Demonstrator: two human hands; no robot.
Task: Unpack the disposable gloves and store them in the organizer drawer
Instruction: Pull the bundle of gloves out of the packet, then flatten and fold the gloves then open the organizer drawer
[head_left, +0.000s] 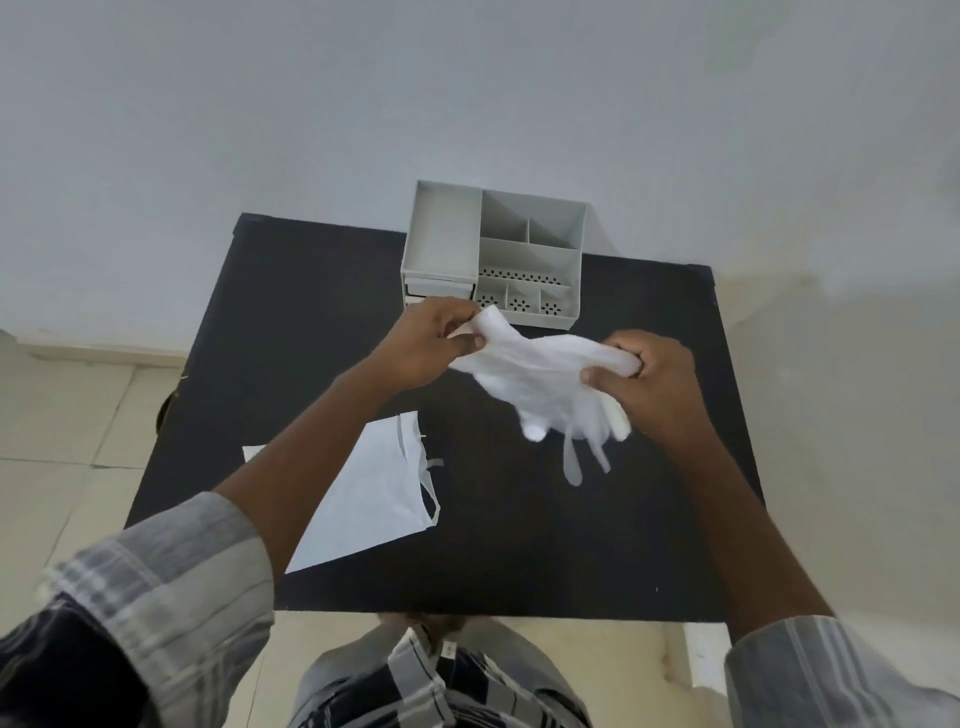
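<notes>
Translucent white disposable gloves (540, 379) hang in the air over the middle of the black table (519, 545), their fingers dangling down. My left hand (426, 345) pinches the cuff end on the left. My right hand (649, 384) grips the bunched right end. The grey organizer (493, 254) stands at the table's far edge against the wall, with several open compartments on top and a white drawer front (439, 288) low on its left side, partly hidden behind my left hand. An opened white packet (374, 493) lies flat on the table under my left forearm.
A pale wall rises right behind the table. Beige floor tiles surround the table on both sides. My checked shirt sleeves and lap fill the bottom of the view.
</notes>
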